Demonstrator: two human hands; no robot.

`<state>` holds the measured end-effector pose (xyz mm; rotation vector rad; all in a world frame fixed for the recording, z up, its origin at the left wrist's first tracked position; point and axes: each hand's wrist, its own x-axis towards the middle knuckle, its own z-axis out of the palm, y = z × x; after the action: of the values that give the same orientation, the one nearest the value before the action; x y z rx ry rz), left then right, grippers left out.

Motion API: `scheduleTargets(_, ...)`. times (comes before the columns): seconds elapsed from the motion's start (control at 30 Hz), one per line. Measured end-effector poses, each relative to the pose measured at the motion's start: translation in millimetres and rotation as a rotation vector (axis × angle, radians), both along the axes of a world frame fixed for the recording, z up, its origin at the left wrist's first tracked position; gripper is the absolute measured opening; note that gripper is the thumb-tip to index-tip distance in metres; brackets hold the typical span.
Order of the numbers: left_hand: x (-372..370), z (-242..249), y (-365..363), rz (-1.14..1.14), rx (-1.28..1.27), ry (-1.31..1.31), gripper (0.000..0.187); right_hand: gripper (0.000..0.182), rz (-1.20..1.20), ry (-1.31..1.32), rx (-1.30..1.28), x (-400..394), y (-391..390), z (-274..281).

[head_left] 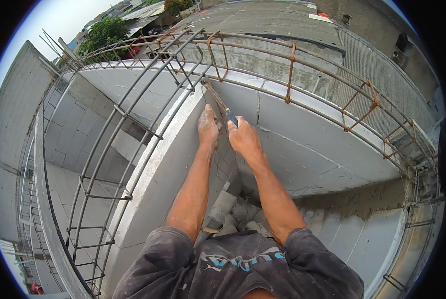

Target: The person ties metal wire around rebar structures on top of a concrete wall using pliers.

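Note:
My right hand (pixel 244 137) is closed around the blue-gripped handles of a pair of pincers (pixel 217 96). The rusty head of the tool reaches up to the rebar at the corner where two walls meet. My left hand (pixel 209 128) is pinched, thumb upward, on a thin tie wire (pixel 205 94) that runs up toward the same joint. Loose strands of wire hang below my hands along the wall. Whether the jaws are gripping the wire is too small to tell. A grey rebar cage (pixel 128 112) and a rusty rebar cage (pixel 290 74) come together just above the pincers.
Light block walls (pixel 303 144) stand on both sides, with the cages along their tops. Rubble and blocks (pixel 224 205) lie down by my feet. A corrugated roof (pixel 375 74) is beyond the right wall; trees (pixel 106 35) are at the far left.

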<state>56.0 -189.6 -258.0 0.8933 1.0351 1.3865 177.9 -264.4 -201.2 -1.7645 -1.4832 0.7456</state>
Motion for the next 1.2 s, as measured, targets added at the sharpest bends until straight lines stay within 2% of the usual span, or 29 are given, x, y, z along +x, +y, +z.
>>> scheduleTargets(0.1, -13.5, 19.2, -38.9, -0.093, 0.012, 0.072, 0.048, 0.052, -0.009, -0.03, -0.001, 3.5, 10.9, -8.3)
scheduleTargets(0.2, -3.3, 31.2, -66.4, -0.01, 0.005, 0.226, 0.05, 0.061, -0.003, 0.065, 0.013, -10.2, 7.5, -6.1)
scheduleTargets(0.33, 2.0, 18.9, -89.8, -0.009, 0.009, 0.298, 0.052, 0.068, 0.051, 0.197, -0.002, -19.0, 27.6, -30.6)
scheduleTargets(0.47, -2.9, 5.8, -106.0, 0.014, 0.052, 0.527, 0.053, 0.07, 0.032, 0.323, 0.072, -21.9, 26.7, -46.1)
scheduleTargets(0.53, -12.4, 16.4, -109.1, -0.002, 0.01, 0.631, 0.055, 0.069, -0.047, 0.245, 0.076, -26.9, 31.7, -51.5)
scheduleTargets(0.63, -8.9, 25.7, -111.5, -0.036, 0.119, 0.71, 0.057, 0.069, -0.071, 0.217, 0.157, -36.5, 43.8, -81.2)
scheduleTargets(0.77, 0.6, 32.3, -114.2, -0.052, 0.079, 0.647, 0.058, 0.071, -0.027, 0.305, 0.207, -32.8, 59.0, -93.5)
scheduleTargets(0.93, -32.5, 9.5, -97.7, -0.055, -0.049, 0.725, 0.054, 0.074, 0.024, 0.365, 0.115, -23.7, 33.7, -54.8)
scheduleTargets(0.97, -41.6, 10.8, -92.9, -0.119, -0.098, 0.739, 0.053, 0.075, 0.039, 0.372, 0.071, -20.5, 31.6, -54.3)
scheduleTargets(1.07, -49.3, 24.7, -74.2, -0.273, -0.233, 0.729, 0.053, 0.074, -0.013, 0.355, 0.192, -30.6, 41.1, -79.4)
scheduleTargets(1.17, -39.4, 54.2, -51.9, -0.301, -0.251, 0.676, 0.058, 0.057, -0.023, 0.293, 0.183, -29.1, 59.9, -98.8)
scheduleTargets(1.2, -34.1, 60.5, -47.0, -0.285, -0.237, 0.684, 0.06, 0.055, -0.072, 0.227, 0.311, -29.5, 64.9, -99.2)
